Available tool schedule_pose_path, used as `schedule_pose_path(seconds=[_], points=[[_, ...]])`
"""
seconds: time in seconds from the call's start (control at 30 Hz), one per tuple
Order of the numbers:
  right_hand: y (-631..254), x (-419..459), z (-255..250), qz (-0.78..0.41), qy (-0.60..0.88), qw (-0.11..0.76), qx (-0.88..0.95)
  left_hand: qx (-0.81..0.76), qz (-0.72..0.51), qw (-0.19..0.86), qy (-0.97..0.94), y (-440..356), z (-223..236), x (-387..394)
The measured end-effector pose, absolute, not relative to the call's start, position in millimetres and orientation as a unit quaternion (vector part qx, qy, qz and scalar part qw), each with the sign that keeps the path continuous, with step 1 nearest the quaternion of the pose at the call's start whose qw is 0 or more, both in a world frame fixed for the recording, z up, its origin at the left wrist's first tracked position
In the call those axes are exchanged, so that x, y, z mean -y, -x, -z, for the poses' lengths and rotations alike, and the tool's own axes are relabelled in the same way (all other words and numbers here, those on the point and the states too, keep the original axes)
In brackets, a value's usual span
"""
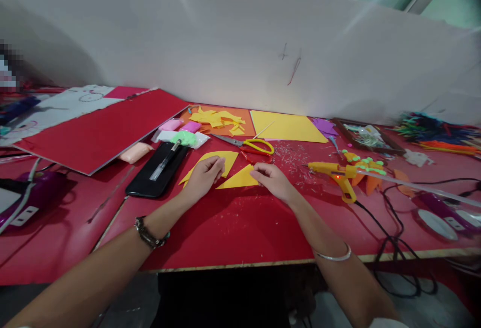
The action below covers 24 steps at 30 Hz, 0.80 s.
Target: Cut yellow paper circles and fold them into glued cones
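My right hand [276, 182] pinches the corner of a yellow paper triangle [237, 178] just above the red tabletop [225, 243]. To its left, my left hand [203, 180] is closed, thumb against the fingers. Whatever may be between those fingers is hidden. Under and behind that hand lies another piece of yellow paper [230, 159]. Scissors with yellow handles [259, 146] rest beyond both hands, blades pointing left. A black phone [143, 184] with a pen [165, 160] on it is left of my left hand.
A yellow glue gun [336, 174] with a lit red light lies at right, its black cable [376, 220] trailing off the edge. Behind are yellow scraps [216, 116], a yellow sheet [287, 125] and clay packets [188, 138]. A large red board [112, 125] stands propped at left.
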State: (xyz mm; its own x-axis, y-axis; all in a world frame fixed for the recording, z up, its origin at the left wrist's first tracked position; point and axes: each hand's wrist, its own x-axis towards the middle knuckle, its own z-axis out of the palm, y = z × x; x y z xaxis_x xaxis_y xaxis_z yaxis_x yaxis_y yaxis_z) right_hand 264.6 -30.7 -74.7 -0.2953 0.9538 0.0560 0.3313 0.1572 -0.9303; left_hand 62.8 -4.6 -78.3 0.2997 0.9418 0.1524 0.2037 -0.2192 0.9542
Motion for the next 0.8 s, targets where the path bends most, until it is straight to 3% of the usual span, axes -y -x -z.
schedule_pose_path(seconds=[0.8], points=[[-264.5,30.5,75.5,-0.447,0.477,0.354,0.668,-0.429,-0.377,0.49,-0.659,-64.6,75.1,6.5]])
